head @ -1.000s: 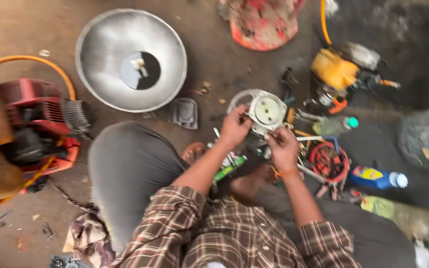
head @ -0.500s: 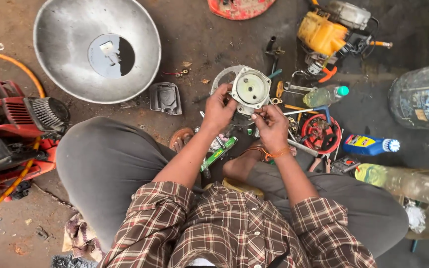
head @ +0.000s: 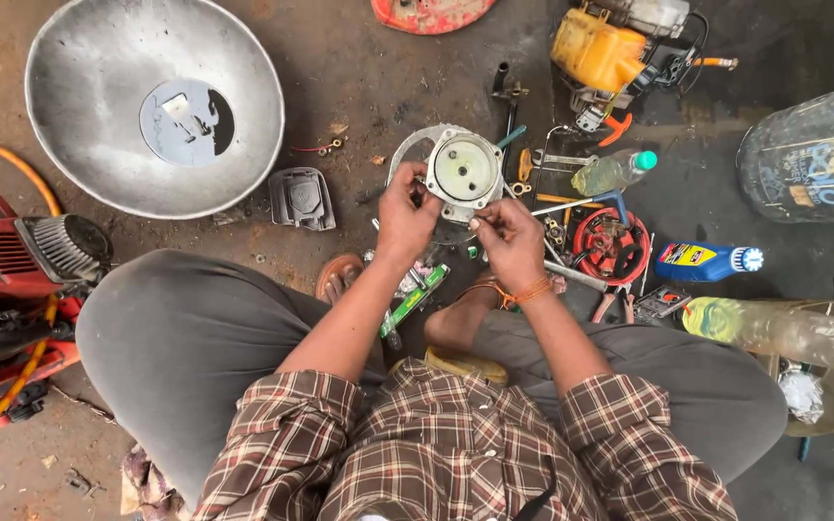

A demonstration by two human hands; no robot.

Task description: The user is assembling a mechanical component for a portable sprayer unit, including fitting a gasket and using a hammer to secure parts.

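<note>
both hands (head: 456, 224) grip a round metal housing (head: 462, 169), its lower edge hidden.

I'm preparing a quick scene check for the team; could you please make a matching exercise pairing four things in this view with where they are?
Things:
1. large metal bowl
2. round metal engine part
3. blue bottle with white cap
4. red engine unit

Places:
A. lying on the ground on the right, beside a red round part
B. at the left edge, by the person's knee
C. held up between the left hand and right hand
D. on the ground at upper left

Pairs: 1-D, 2-C, 3-A, 4-B
</note>
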